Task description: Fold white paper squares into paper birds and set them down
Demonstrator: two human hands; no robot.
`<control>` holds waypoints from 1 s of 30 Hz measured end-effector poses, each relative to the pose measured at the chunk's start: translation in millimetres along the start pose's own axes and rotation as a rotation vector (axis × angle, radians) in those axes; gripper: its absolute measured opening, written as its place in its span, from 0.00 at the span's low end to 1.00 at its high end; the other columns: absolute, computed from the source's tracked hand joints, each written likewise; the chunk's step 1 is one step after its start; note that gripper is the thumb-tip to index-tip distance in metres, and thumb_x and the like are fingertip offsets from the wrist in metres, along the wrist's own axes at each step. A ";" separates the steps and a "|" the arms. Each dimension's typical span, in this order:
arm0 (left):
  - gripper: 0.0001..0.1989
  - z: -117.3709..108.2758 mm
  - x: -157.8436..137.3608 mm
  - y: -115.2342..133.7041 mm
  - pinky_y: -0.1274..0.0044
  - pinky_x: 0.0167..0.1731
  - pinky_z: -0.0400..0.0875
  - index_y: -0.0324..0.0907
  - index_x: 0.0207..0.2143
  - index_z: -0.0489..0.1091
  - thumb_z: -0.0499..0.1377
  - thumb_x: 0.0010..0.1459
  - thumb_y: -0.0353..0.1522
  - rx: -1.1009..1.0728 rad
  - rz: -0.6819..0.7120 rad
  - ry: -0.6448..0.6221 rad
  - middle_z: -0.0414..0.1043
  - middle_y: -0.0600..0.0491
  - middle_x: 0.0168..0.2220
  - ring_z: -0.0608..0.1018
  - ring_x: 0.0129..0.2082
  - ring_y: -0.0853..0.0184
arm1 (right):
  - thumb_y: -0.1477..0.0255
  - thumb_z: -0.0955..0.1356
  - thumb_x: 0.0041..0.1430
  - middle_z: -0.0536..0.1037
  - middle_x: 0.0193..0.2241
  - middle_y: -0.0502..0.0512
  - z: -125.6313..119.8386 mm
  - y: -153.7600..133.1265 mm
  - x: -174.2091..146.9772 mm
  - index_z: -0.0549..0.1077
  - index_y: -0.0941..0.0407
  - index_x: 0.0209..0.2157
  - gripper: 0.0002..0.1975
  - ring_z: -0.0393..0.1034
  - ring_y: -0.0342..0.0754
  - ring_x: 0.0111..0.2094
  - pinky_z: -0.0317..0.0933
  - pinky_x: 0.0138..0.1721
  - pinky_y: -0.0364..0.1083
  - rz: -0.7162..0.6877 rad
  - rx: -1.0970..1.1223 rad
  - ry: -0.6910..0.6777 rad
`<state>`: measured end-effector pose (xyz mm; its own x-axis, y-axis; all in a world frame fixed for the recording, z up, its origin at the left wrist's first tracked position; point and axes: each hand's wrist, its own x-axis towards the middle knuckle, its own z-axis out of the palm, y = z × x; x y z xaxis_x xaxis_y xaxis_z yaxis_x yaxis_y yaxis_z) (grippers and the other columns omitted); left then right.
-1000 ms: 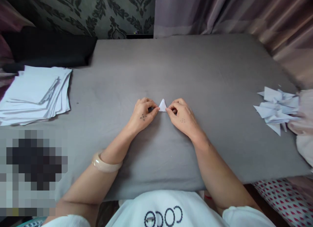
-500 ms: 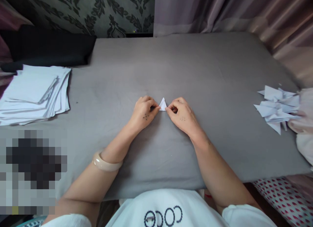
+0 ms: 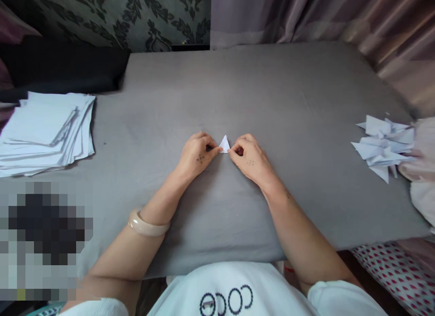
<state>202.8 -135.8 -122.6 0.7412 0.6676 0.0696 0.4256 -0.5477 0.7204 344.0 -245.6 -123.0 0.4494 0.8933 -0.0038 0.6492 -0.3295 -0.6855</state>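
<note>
Paper triangle [image 3: 225, 144], base corners at left grip [image 3: 199, 153], right grip [image 3: 250, 156]

White paper [image 3: 225, 143], centre of the frame; grey cloth [image 3: 258, 89], middle; dark leafy pattern on the greenish wall [image 3: 136, 17], upper left; mauve curtain [image 3: 251, 17], upper right; red-spotted white fabric [image 3: 394, 270], lower right

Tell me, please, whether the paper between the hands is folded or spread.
Folded: the paper shows as a small, pointed white triangle between the hands; its layers cannot be counted.
</note>
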 end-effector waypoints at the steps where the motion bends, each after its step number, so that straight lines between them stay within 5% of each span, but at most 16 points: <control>1: 0.05 -0.5 0.6 0.4 0.75 0.33 0.67 0.39 0.28 0.72 0.62 0.56 0.32 -0.003 -0.019 -0.001 0.70 0.50 0.34 0.71 0.31 0.68 | 0.71 0.66 0.56 0.70 0.38 0.53 0.2 0.4 0.1 0.70 0.55 0.26 0.05 0.67 0.43 0.31 0.61 0.37 0.46 0.004 0.000 0.002; 4: 0.07 -1.8 2.4 1.5 0.75 0.31 0.65 0.38 0.28 0.71 0.64 0.54 0.33 0.009 -0.090 -0.002 0.69 0.51 0.35 0.70 0.29 0.70 | 0.73 0.67 0.56 0.71 0.37 0.52 1.5 1.1 -0.2 0.69 0.55 0.31 0.01 0.66 0.43 0.31 0.61 0.36 0.45 -0.015 0.007 0.031; 8: 0.09 -0.7 4.7 0.2 0.76 0.31 0.65 0.39 0.27 0.70 0.65 0.53 0.35 0.008 -0.118 0.014 0.67 0.52 0.34 0.69 0.28 0.71 | 0.78 0.63 0.59 0.72 0.37 0.52 4.5 -2.3 -3.1 0.70 0.54 0.35 0.06 0.67 0.46 0.39 0.60 0.41 0.45 -0.181 -0.007 0.026; 19: 0.06 -6.5 -10.2 -1.9 0.77 0.32 0.68 0.40 0.34 0.73 0.55 0.59 0.30 -0.098 0.013 0.057 0.71 0.52 0.36 0.71 0.29 0.71 | 0.80 0.57 0.65 0.74 0.44 0.58 1.8 -16.6 -21.9 0.75 0.54 0.43 0.18 0.65 0.51 0.46 0.59 0.42 0.48 -0.275 -0.353 -0.077; 24: 0.14 -0.6 -26.3 11.6 0.71 0.42 0.69 0.39 0.43 0.72 0.49 0.61 0.24 0.345 0.265 -0.075 0.72 0.46 0.44 0.73 0.41 0.62 | 0.79 0.57 0.66 0.73 0.44 0.59 -1.2 -24.5 -26.2 0.73 0.55 0.47 0.18 0.64 0.52 0.45 0.60 0.42 0.49 -0.279 -0.443 -0.100; 30: 0.12 10.1 -38.2 37.5 0.68 0.38 0.70 0.33 0.45 0.68 0.50 0.60 0.23 0.695 0.229 -0.213 0.69 0.39 0.45 0.70 0.43 0.55 | 0.78 0.56 0.66 0.73 0.44 0.63 -7.5 -36.5 -34.5 0.71 0.57 0.51 0.19 0.64 0.55 0.44 0.61 0.43 0.51 -0.242 -0.512 -0.145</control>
<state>195.7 -186.9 -105.3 0.9045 0.4260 -0.0204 0.4258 -0.8994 0.0986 309.4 -266.6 -92.4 0.1860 0.9824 -0.0154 0.9532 -0.1842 -0.2398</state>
